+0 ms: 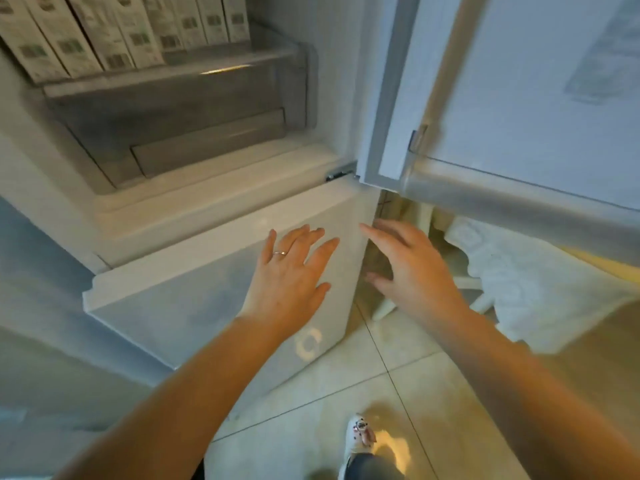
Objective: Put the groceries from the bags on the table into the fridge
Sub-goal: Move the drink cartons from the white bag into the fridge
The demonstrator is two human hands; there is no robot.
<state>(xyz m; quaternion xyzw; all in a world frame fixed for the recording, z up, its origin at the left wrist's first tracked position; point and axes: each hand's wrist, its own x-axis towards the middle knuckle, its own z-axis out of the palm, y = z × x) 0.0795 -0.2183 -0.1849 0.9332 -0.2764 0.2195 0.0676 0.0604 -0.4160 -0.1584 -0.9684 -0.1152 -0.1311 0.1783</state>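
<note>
Below the open fridge (173,133), both hands hover over tiled floor (346,375).

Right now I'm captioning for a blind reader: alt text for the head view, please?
Two empty, open hands, left and right, reach toward the lower fridge door. The upper door stands open, with cartons shelved above a drawer.

Inside the open fridge, a shelf (166,69) is carrying a row of pale cartons (114,29) — they are standing upright, side by side. Below, the tiled floor (346,375) is bearing a white shoe (358,434) — the picture is blurred.
</note>
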